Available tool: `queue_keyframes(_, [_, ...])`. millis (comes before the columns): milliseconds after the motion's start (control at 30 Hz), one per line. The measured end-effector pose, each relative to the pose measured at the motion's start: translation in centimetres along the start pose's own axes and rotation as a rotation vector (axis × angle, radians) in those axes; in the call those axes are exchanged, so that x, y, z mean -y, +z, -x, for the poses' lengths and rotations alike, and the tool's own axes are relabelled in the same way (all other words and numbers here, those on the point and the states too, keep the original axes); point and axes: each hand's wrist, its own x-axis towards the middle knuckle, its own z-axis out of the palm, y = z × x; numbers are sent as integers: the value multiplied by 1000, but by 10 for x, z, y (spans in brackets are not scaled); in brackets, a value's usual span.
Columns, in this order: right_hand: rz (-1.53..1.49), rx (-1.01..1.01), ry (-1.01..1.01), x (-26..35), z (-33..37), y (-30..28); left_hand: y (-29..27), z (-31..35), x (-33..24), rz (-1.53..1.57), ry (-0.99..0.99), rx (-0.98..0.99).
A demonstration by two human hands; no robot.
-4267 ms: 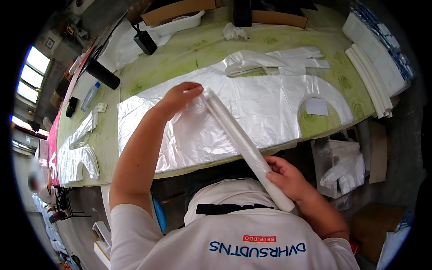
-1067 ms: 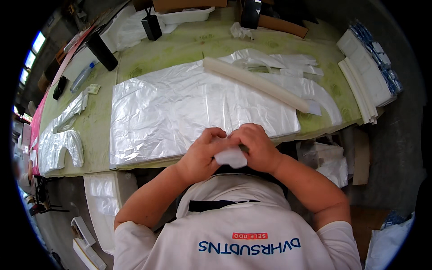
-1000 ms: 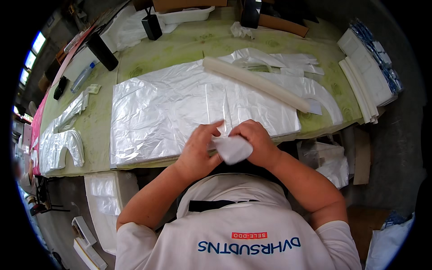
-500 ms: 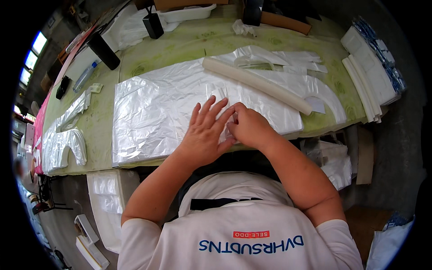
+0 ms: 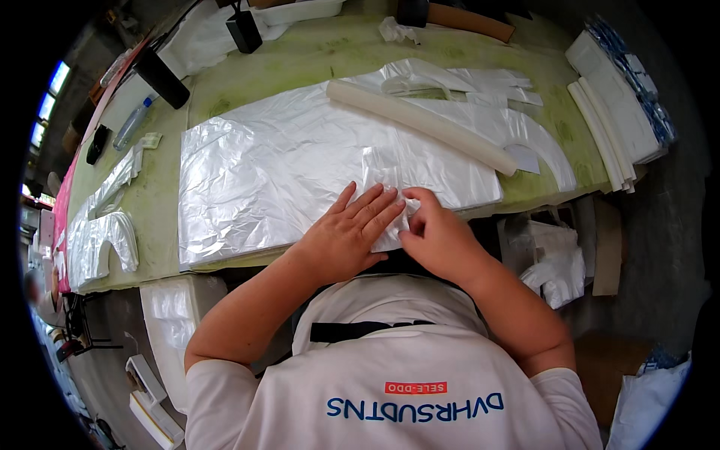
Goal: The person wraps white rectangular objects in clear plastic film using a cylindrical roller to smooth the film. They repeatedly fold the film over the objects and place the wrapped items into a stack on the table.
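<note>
A pile of thin white plastic bags [image 5: 247,172] lies flat and wrinkled along the near edge of the table. On top of it is a small folded piece of white plastic film [image 5: 381,166], perhaps a folded bag. My left hand [image 5: 346,234] rests flat on this film, fingers stretched out. At the film's right side my right hand [image 5: 439,238] has thumb and forefinger closed on its edge; the fingertips are partly covered by crumpled film. A long off-white tube [image 5: 420,124] lies slantwise across the pile, beyond both hands.
Cut-out bag handles [image 5: 540,146] reach right. Another handled bag bundle [image 5: 112,240] lies left, near a plastic bottle [image 5: 133,124] and a black cylinder [image 5: 161,79]. White rolls [image 5: 600,135] and a stack of packs [image 5: 619,97] stand at the right edge. Below hangs a plastic-filled bag [image 5: 555,262].
My left hand has come down flat onto the film, its fingers closer together. My right hand has shifted right and nearer to me, and more of the folded film shows.
</note>
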Motion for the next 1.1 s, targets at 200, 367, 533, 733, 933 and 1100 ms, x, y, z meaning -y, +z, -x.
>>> queue_keyframes(200, [236,-388,-680,-35,-24,-3,-8,-8,1,103,14,2])
queue_keyframes(367, [271,-285,-682,-46,-37,-9,4,-12,5,158,-173,-294])
queue_keyframes(533, [231,-236,-625,-44,-46,-19,8,-24,5,186,-464,-320])
queue_keyframes(733, [326,-360,-488,-43,-57,-4,9,-33,17,246,-508,-385])
queue_keyframes(933, [489,-325,-341,-31,-66,-3,6,-38,16,219,-605,-350])
queue_keyframes(1100, [513,-216,-237,-22,-70,-11,12,-41,8,-35,-524,-338])
